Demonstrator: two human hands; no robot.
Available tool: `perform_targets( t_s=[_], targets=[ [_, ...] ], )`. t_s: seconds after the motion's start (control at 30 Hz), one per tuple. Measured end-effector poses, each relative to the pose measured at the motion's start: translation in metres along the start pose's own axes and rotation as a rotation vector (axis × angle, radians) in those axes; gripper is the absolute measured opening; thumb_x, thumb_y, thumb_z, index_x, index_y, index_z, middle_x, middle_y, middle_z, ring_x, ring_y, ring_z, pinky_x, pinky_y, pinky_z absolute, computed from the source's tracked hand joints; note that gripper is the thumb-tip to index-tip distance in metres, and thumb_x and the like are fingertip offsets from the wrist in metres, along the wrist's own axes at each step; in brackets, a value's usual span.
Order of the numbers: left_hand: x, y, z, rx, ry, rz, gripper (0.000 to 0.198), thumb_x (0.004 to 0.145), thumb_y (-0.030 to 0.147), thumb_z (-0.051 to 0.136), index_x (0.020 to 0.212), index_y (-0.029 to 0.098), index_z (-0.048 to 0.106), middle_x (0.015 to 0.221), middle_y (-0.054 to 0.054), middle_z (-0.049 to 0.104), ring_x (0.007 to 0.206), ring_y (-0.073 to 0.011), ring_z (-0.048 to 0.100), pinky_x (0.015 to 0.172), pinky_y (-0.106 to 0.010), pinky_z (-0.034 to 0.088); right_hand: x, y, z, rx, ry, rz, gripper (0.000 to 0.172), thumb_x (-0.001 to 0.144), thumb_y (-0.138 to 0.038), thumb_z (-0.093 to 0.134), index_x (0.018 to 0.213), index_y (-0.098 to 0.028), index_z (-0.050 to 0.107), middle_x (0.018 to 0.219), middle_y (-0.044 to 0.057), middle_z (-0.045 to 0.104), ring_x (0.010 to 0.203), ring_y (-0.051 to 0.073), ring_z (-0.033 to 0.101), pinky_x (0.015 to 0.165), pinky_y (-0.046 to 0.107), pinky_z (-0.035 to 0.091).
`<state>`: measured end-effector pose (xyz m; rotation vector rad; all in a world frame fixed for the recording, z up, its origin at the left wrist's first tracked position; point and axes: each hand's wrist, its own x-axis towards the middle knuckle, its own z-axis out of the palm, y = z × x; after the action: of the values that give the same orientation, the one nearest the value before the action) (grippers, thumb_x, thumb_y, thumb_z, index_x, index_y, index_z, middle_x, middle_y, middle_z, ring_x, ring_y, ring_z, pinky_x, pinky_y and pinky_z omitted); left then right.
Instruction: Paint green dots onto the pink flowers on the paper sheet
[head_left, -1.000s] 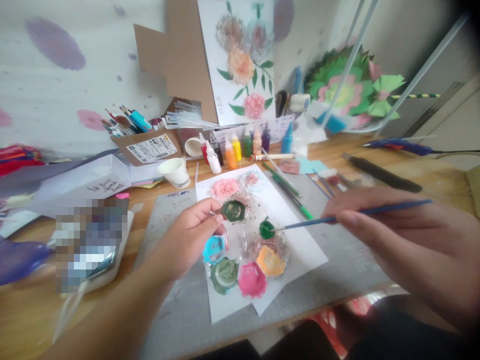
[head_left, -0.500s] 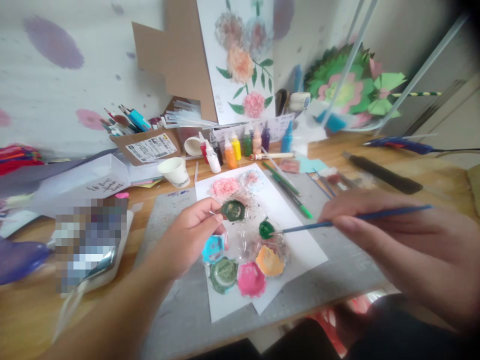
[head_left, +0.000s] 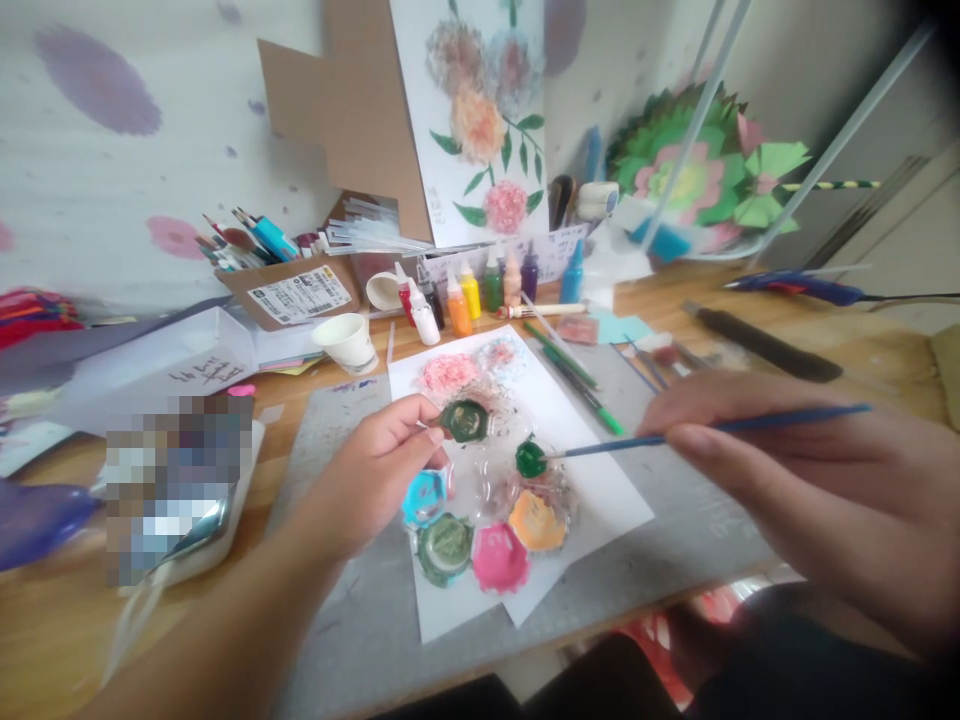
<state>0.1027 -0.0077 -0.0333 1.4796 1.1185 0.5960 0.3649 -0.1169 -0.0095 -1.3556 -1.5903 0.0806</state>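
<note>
Between thumb and fingers, my left hand (head_left: 386, 465) grips the left edge of a clear paint palette (head_left: 480, 485). Its wells carry dark green, light blue, grey-green, pink and orange-yellow paint. My right hand (head_left: 780, 490) holds a thin blue paintbrush (head_left: 645, 441) pinched, with the handle sloping up to the right. The brush tip is at the bright green paint (head_left: 531, 458) in the right well. Under the palette lies white paper (head_left: 600, 490) with a pink painted flower (head_left: 448, 374) and a pale blue-red one near its top.
A grey cutting mat (head_left: 337, 610) lies under the paper. Green pencils (head_left: 581, 385) rest at the paper's right edge. Behind stand a paper cup (head_left: 346, 343) and several paint bottles (head_left: 459, 305). A phone-like device (head_left: 184, 500) is at left, a black-handled tool (head_left: 761, 342) at right.
The brush tip still sits at the green paint, with only a slight shift. The whole view has moved a little; my left hand keeps its hold on the palette.
</note>
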Motion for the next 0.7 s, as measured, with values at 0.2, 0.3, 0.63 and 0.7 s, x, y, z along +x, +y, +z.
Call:
perform_targets(
  t_s=[0.2, 0.3, 0.63, 0.7],
  targets=[
    [0.0014, -0.0002, 0.0002, 0.031, 0.004, 0.006, 0.015, 0.086, 0.033, 0.054, 0.079, 0.022, 0.05, 0.063, 0.005, 0.06, 0.056, -0.0132, 0.06, 0.052, -0.024, 0.039, 0.0003, -0.0006, -0.0003, 0.002, -0.005, -0.016, 0.006, 0.082, -0.026, 0.068, 0.083, -0.033, 0.069, 0.081, -0.007, 0.073, 0.073, 0.014, 0.069, 0.064, 0.021, 0.056],
    [0.0016, -0.0003, 0.0005, 0.029, -0.013, 0.012, 0.013, 0.087, 0.031, 0.053, 0.079, 0.022, 0.049, 0.061, 0.005, 0.06, 0.056, -0.0134, 0.06, 0.052, -0.024, 0.039, 0.001, -0.0013, 0.0007, 0.001, 0.004, -0.008, 0.007, 0.083, -0.025, 0.067, 0.084, -0.031, 0.069, 0.083, -0.008, 0.073, 0.075, 0.012, 0.069, 0.068, 0.017, 0.056],
    [0.0003, 0.0015, 0.001, 0.014, -0.012, 0.006, 0.013, 0.086, 0.03, 0.053, 0.078, 0.021, 0.049, 0.06, 0.005, 0.059, 0.054, -0.0132, 0.06, 0.051, -0.024, 0.038, -0.0045, 0.002, 0.0027, -0.009, 0.009, -0.023, 0.008, 0.083, -0.025, 0.068, 0.087, -0.032, 0.069, 0.083, -0.008, 0.072, 0.075, 0.013, 0.069, 0.069, 0.019, 0.056],
    [0.0004, 0.0017, 0.0014, 0.015, -0.011, 0.007, 0.012, 0.086, 0.03, 0.053, 0.078, 0.021, 0.049, 0.059, 0.005, 0.059, 0.053, -0.0138, 0.06, 0.051, -0.024, 0.038, -0.0037, 0.0018, 0.003, -0.016, 0.011, -0.021, 0.008, 0.082, -0.025, 0.069, 0.087, -0.032, 0.069, 0.084, -0.007, 0.073, 0.075, 0.014, 0.069, 0.069, 0.021, 0.057]
  ],
)
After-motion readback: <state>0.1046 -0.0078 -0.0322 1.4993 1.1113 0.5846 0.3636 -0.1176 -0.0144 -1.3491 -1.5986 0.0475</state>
